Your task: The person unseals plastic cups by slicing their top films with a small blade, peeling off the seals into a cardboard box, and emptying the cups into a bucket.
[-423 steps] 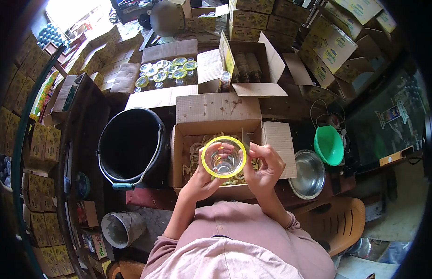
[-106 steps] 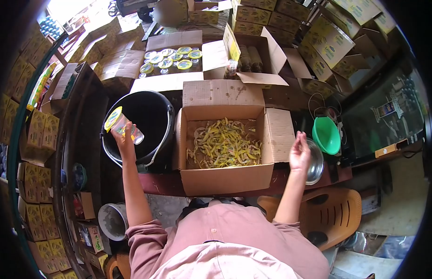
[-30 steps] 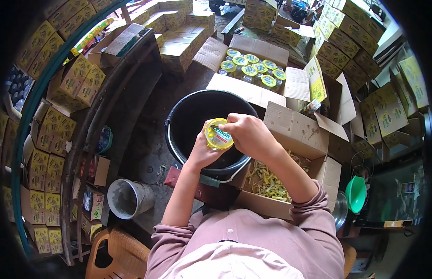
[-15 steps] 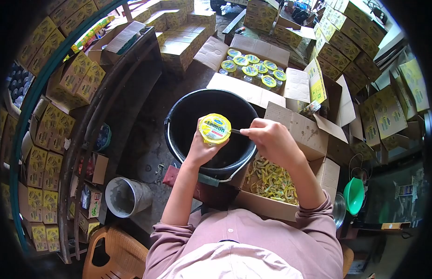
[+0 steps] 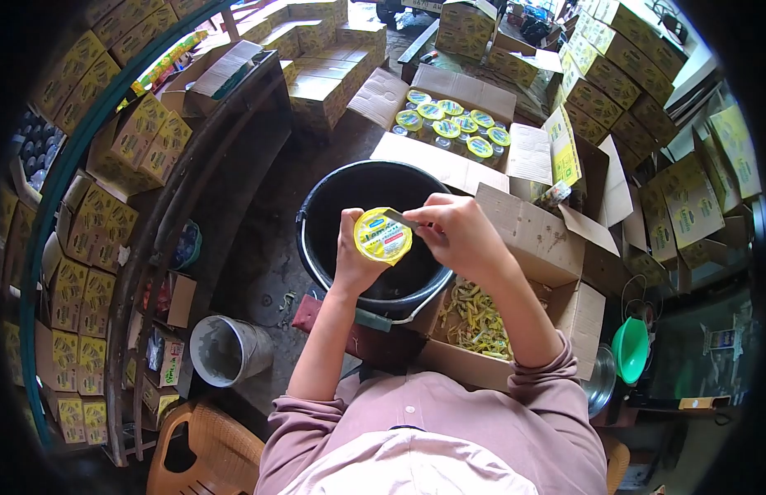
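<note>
My left hand (image 5: 358,266) is wrapped round a sealed plastic cup (image 5: 381,236), whose yellow-rimmed lid with lemon printing faces up at me. In my right hand (image 5: 457,233) a small knife (image 5: 402,219) is pinched, its flat blade lying at the upper right edge of the lid. Both hands are over the wide black bucket (image 5: 317,268). To the right of the bucket, a cardboard box (image 5: 470,363) holds a heap of yellow strips (image 5: 475,322), partly hidden under my right forearm.
Ahead, an open carton (image 5: 439,171) contains several yellow-lidded cups (image 5: 446,128). A grey pail (image 5: 228,351) and an orange chair (image 5: 203,445) stand at left. Printed cartons (image 5: 618,66) are stacked at right, with a green bowl (image 5: 629,348) lower down.
The knife has moved from the right side of the lid up to its upper right edge. My right hand has shifted slightly up and left, and the cup has turned a little.
</note>
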Demonstrator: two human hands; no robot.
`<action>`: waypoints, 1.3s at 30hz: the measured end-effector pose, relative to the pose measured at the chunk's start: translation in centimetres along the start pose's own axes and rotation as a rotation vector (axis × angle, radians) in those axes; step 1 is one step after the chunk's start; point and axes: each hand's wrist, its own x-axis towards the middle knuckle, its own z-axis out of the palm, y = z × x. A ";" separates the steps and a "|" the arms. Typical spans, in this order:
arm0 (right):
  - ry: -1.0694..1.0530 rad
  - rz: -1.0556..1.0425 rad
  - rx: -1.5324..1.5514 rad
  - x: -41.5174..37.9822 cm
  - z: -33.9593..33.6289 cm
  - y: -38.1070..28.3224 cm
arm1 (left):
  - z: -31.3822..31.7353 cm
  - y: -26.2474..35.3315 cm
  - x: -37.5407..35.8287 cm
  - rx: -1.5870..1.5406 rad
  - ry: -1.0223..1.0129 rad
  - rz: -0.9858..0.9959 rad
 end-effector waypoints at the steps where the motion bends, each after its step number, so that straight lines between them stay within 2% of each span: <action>1: 0.001 -0.025 -0.006 0.1 0.4 -0.2 | 0.0 -0.3 0.0 -0.003 0.009 0.002; 18: -0.092 0.061 -0.230 1.1 2.7 -1.9 | 0.2 -0.3 -0.4 -0.014 0.035 -0.004; 29: -0.169 0.073 -0.270 1.0 3.7 -1.3 | 0.0 0.7 -0.3 0.078 0.044 0.057; 39: -0.200 0.101 -0.272 -0.5 3.4 -0.6 | 0.1 -0.2 -0.2 0.088 0.065 0.004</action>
